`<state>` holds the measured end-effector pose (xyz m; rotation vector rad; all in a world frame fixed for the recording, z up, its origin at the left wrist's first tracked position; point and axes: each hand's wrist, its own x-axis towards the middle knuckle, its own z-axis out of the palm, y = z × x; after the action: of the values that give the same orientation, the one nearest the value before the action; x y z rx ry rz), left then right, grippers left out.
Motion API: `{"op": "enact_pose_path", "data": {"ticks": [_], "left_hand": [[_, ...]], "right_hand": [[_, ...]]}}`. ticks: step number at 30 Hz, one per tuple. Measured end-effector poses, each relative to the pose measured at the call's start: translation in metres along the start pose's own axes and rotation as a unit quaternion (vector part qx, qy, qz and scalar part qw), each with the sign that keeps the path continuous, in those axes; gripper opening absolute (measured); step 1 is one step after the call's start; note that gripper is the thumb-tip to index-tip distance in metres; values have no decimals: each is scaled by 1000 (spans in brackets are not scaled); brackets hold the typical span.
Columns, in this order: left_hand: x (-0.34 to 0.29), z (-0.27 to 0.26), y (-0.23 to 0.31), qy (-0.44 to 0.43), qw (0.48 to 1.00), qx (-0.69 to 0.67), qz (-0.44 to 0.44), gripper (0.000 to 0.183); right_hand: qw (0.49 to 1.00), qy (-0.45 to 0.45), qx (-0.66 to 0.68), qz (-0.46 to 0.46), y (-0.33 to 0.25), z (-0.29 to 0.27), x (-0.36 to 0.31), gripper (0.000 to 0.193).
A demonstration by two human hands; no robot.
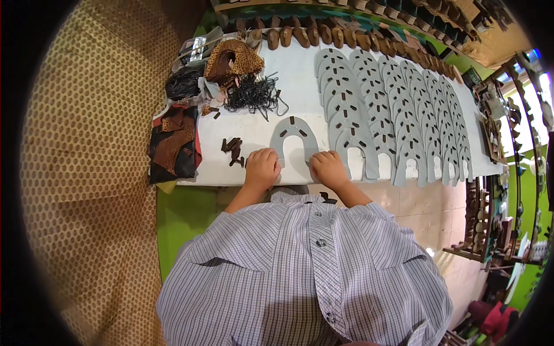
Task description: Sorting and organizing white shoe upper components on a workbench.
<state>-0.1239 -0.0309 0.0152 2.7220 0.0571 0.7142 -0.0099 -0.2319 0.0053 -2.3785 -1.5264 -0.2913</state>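
A grey U-shaped piece (282,130), like a flat shoe upper, lies on the white table in front of me with its curve pointing away. Small dark brown strips sit on that curve. My left hand (263,168) has its fingers curled over the end of the left leg. The right leg's end is under my right hand (329,169), whose fingers are curled too. Both fingertips are partly hidden. Beside my left hand is a loose pile of small brown strips (234,146). Overlapping rows of similar grey pieces (346,104) begin right beside my right hand.
On the white table (301,83), a leopard-print bundle (234,59) and a tangle of black cord (252,95) lie at the far left. Dark and brown scraps (176,138) rest at the left corner. Brown shoes (314,33) line the back edge. A patterned curtain (104,173) hangs left; racks (479,213) stand right.
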Motion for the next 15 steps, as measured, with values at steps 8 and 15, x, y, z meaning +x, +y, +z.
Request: {"op": "enact_pose_path", "data": {"ticks": [8, 15], "left_hand": [[68, -35, -15, 3, 1000, 2, 0, 12], [180, -56, -47, 17, 999, -4, 33, 11]], "right_hand": [[994, 9, 65, 86, 20, -49, 56, 14], [989, 55, 102, 88, 80, -87, 151, 24]]}}
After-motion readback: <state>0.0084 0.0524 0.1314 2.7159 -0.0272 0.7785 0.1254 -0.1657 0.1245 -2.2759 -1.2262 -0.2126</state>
